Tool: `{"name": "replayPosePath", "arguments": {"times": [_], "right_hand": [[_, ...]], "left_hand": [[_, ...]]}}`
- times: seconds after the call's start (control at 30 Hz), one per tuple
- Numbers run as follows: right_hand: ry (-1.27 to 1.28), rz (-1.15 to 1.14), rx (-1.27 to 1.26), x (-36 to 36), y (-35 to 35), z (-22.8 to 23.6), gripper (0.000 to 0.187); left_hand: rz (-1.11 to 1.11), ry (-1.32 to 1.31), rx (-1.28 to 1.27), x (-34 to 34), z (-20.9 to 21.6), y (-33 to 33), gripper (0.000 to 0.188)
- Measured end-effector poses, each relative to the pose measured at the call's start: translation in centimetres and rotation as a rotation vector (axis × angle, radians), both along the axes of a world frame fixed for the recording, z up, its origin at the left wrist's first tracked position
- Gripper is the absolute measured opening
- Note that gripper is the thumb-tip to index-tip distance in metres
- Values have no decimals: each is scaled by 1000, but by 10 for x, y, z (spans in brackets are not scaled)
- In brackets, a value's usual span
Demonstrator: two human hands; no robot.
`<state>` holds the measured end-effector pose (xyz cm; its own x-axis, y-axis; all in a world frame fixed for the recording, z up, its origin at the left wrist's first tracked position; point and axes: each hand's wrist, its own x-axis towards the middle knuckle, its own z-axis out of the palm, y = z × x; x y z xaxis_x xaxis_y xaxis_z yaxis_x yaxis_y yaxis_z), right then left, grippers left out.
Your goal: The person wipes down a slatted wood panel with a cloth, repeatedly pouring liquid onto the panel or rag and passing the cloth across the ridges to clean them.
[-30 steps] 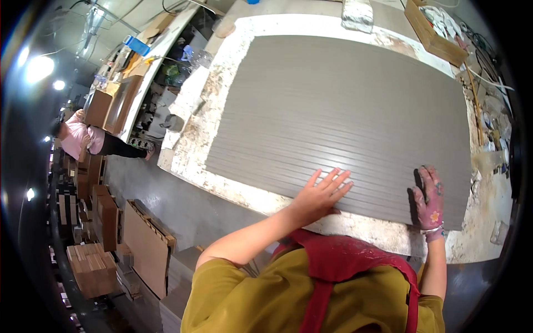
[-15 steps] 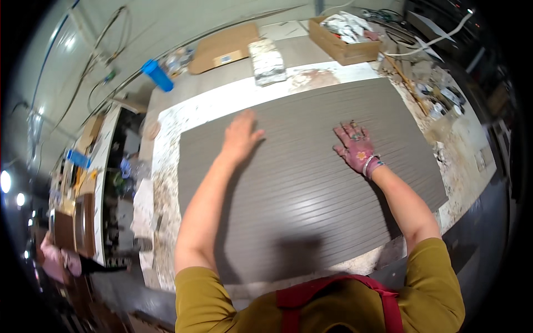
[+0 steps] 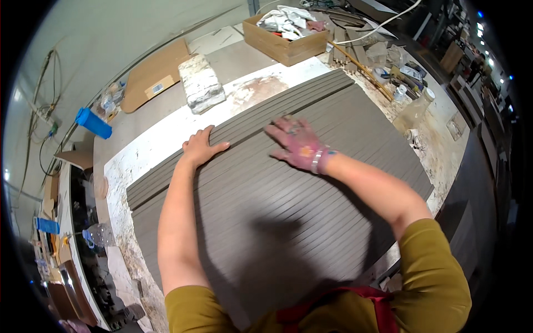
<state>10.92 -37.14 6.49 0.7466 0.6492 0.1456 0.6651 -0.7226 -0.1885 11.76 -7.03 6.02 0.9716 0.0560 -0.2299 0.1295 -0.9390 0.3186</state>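
Nearest us, our mustard sleeves (image 3: 430, 261) frame the broad grey grooved panel (image 3: 266, 191), which lies on the worktop (image 3: 125, 166) and covers most of its middle. Farther in, our gloved right hand (image 3: 297, 145) rests on the panel with fingers spread, its tips by a dark seam (image 3: 327, 97); its grip is loose, clasping nothing. Our bare left hand (image 3: 201, 149) lies just beyond, palm down over the far band (image 3: 300, 100) of strips, thumb toward the seam, its grip likewise released.

What has just changed: half a second ago the surface looked unbroken; now that seam runs across it, setting the far band apart, and both hands have come together nearer the far edge. We take this to mean the panel is separate pieces, not one joined sheet.

Past the band stand a white-smeared block (image 3: 201, 83) and, farther off, a cardboard box (image 3: 277, 49) of crumpled cloths (image 3: 288, 21).
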Motion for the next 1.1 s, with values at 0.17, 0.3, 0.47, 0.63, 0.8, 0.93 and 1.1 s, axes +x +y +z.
{"name": "replayPosePath", "arguments": {"times": [0.17, 0.3, 0.47, 0.63, 0.8, 0.93, 1.1], "right_hand": [[-13, -33, -77, 4, 24, -31, 64], [69, -23, -144, 2, 27, -13, 66], [67, -19, -69, -1, 17, -17, 65], [35, 9, -80, 7, 19, -16, 65], [76, 1, -96, 11, 27, -13, 67], [40, 4, -50, 10, 23, -14, 66], [114, 8, -1, 9, 21, -8, 63]], "left_hand": [[5, -18, 10, 7, -6, 5, 93], [-7, -60, -77, 12, -10, 26, 85], [-50, -91, -74, 16, -14, 20, 71], [-63, -91, -50, 13, -16, 19, 73], [-58, -82, -38, 13, -14, 21, 77], [-103, -25, -113, 15, 3, 15, 85], [-91, 60, -252, 31, 3, 16, 89]]}}
